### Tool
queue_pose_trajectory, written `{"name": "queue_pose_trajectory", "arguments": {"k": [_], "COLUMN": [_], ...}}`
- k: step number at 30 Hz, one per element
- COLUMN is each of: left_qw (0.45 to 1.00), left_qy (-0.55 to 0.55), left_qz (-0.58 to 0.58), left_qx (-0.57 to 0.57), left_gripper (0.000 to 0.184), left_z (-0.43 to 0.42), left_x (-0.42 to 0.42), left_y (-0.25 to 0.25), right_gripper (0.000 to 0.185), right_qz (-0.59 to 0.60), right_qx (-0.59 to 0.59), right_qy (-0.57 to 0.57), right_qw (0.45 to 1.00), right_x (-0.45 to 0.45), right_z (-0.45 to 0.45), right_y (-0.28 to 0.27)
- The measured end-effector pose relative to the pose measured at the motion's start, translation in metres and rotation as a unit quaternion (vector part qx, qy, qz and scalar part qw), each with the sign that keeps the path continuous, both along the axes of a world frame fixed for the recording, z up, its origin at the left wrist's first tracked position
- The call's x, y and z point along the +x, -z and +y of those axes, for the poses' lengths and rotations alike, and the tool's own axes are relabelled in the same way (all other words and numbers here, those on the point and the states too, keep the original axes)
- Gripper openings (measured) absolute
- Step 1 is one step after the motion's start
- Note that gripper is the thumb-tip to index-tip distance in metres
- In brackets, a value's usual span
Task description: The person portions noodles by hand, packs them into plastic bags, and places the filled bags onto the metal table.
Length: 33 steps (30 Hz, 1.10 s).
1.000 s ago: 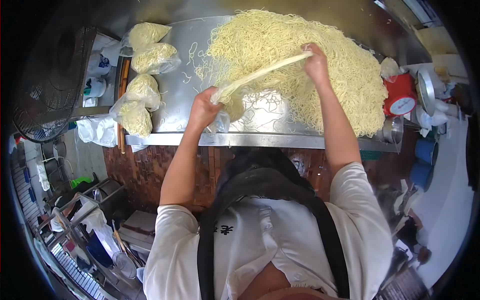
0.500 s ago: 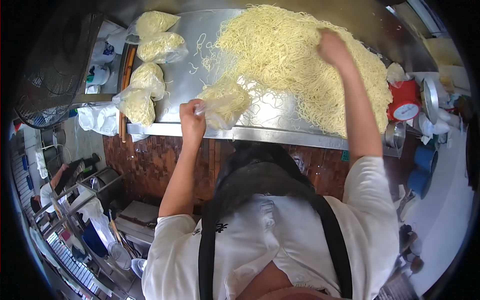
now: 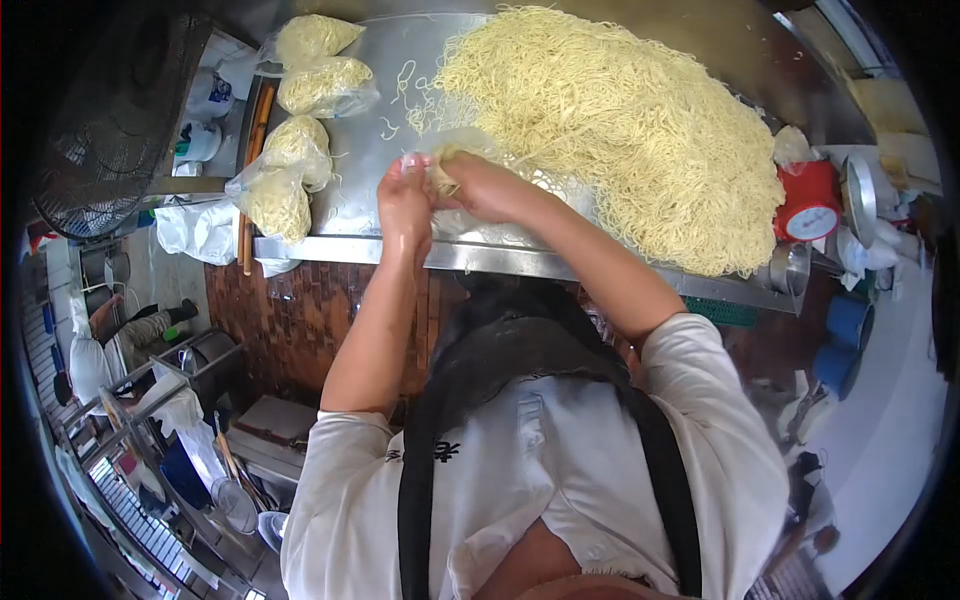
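At the steel table's front, my left hand (image 3: 405, 205) is closed on the gathered edge of a clear plastic bag (image 3: 470, 140). My right hand (image 3: 487, 187) meets it at the bag, fingers curled round a small clump of pale yellow noodles (image 3: 446, 180) that shows between the hands. Much of the bag and its contents is hidden behind my right hand. A large heap of noodles (image 3: 620, 130) spreads over the table to the right of both hands. Loose strands (image 3: 408, 90) lie on the metal beyond my left hand.
Several filled noodle bags (image 3: 278, 205) line the table's left end beside wooden poles (image 3: 250, 180). On the right stand a red dial scale (image 3: 806, 195) and a metal cup (image 3: 790, 268). A fan (image 3: 90, 200) stands at far left. Another person (image 3: 95, 365) is at lower left.
My right hand has come from the far side of the noodle heap, left and toward me, to the bag. My left hand stays at the bag, slightly farther right and higher.
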<state>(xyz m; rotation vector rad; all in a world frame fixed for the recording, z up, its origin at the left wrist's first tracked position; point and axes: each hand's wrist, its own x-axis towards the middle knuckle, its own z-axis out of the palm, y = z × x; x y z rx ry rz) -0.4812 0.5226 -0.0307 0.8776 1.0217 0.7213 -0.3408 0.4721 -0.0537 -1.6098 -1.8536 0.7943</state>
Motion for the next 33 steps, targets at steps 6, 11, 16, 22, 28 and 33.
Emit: {"name": "queue_pose_trajectory", "arguments": {"k": [6, 11, 16, 22, 28, 33], "left_qw": [0.995, 0.887, 0.757, 0.963, 0.995, 0.992], "left_qy": [0.016, 0.262, 0.365, 0.08, 0.038, 0.101], "left_qz": [0.096, 0.251, 0.354, 0.13, -0.065, 0.038], "left_qx": [0.034, 0.287, 0.411, 0.221, 0.059, 0.067], "left_gripper": [0.028, 0.031, 0.032, 0.019, 0.022, 0.026], "left_z": [0.017, 0.004, 0.006, -0.004, -0.004, 0.011], "left_x": [-0.014, 0.014, 0.006, -0.045, -0.012, -0.03], "left_y": [0.018, 0.023, 0.078, 0.058, -0.006, -0.018], "right_gripper": [0.036, 0.026, 0.023, 0.061, 0.047, 0.028], "right_qz": [-0.262, -0.009, 0.012, -0.338, -0.204, -0.155], "right_qx": [0.15, -0.169, -0.204, -0.215, -0.02, -0.2], "right_qy": [0.205, 0.127, 0.103, 0.273, 0.088, 0.152], "right_qw": [0.931, 0.977, 0.973, 0.875, 0.975, 0.955], "right_x": [0.031, 0.044, 0.099, 0.114, 0.022, 0.087], "right_z": [-0.049, -0.026, -0.038, -0.045, 0.012, -0.007], "right_y": [0.036, 0.085, -0.048, -0.041, -0.023, -0.021]}}
